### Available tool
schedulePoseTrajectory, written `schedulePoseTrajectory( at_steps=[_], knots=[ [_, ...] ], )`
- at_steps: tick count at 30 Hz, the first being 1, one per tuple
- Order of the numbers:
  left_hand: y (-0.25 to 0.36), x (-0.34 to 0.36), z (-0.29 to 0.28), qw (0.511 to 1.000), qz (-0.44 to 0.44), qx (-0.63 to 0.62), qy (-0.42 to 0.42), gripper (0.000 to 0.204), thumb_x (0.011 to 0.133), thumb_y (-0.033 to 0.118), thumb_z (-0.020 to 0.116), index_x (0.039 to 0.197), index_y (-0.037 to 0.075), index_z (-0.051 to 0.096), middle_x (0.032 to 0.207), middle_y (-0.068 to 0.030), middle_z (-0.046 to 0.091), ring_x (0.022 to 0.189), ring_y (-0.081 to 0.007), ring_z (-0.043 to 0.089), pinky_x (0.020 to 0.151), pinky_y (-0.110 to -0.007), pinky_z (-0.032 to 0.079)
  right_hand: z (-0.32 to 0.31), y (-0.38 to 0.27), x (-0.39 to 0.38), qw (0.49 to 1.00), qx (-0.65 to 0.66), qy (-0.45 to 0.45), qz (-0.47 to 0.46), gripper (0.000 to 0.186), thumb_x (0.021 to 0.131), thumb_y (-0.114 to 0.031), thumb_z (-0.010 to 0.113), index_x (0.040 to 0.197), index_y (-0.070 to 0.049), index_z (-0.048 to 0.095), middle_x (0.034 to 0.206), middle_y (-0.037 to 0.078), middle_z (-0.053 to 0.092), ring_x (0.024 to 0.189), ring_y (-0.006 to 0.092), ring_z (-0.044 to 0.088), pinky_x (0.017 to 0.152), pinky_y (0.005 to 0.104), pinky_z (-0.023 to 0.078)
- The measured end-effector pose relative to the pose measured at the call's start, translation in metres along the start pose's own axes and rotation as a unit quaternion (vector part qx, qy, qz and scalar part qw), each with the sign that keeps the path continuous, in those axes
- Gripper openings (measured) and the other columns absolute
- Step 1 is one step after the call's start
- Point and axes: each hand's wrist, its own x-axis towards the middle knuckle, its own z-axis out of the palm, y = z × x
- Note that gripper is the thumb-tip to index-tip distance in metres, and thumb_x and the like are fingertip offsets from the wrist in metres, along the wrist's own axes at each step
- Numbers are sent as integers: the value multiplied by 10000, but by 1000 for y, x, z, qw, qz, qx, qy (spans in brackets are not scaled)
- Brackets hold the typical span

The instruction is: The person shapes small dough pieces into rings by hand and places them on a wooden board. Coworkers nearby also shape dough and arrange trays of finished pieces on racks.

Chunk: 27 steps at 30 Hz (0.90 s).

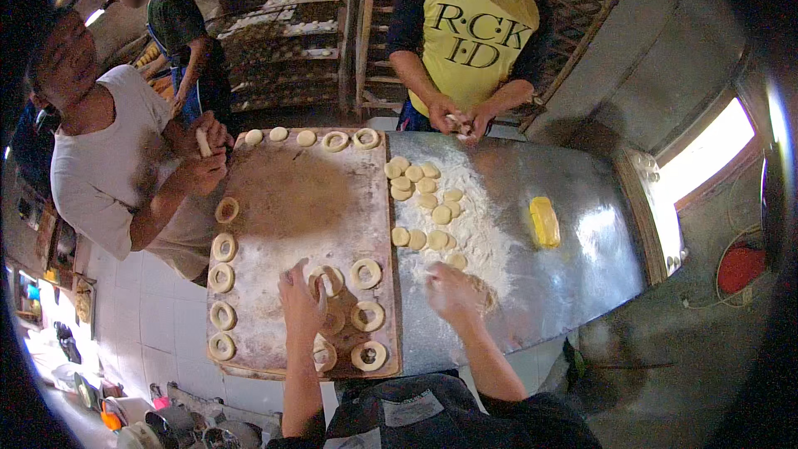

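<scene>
Board (pixel 283 199): wooden, floured, dough rings along its left, far and near edges. My left hand (pixel 301 299) pinches one ring (pixel 328 280) on the board; my right hand (pixel 449 291), loosely curled and holding nothing, rests on flour (pixel 474 229) beside dough discs (pixel 424 199). Worktop (pixel 573 199): metal, a yellow block (pixel 544 221). Racks (pixel 283 25) behind.

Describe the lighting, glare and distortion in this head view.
Head view: daylight from the window at the right blows out to white; it glares off the metal table by the yellow block. Fisheye bends the wooden board and table edges, and the rim is black. The right hand looks motion-blurred over the flour; the left hand is sharper.
</scene>
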Motion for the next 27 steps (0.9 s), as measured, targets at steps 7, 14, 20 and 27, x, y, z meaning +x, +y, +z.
schedulePoseTrajectory(
  at_steps=[7,14,20,27],
  knots=[
    [107,-47,70,978,-20,-174,-114,288,916,130,584,1187,32,586,885,-222,679,803,-419,663,729,-461,525,16,83,-13,992,-127,18,24,362,829,-278,708,1070,-46,569,888,185,667,926,367,649,835,462,491],
    [175,-66,103,931,-57,-216,-287,323,939,282,660,1130,23,685,915,-180,727,831,-233,733,742,-330,558,-30,97,-36,963,267,-31,-12,394,844,-204,707,1143,-62,493,893,152,644,867,300,672,790,415,520],
    [230,-78,99,936,-80,-267,-215,315,798,183,792,1071,50,711,937,-136,717,829,-233,706,765,-314,550,-68,107,-41,941,332,-60,30,443,846,-66,699,1214,-70,453,1043,59,525,876,173,556,789,321,482],
    [261,-89,140,984,103,-72,129,442,775,-45,624,1194,14,495,954,-169,571,835,-359,587,759,-430,512,-56,128,-27,772,614,-152,-52,488,851,-172,610,1283,-13,449,1234,184,561,1133,325,578,1045,434,424]
  ],
)
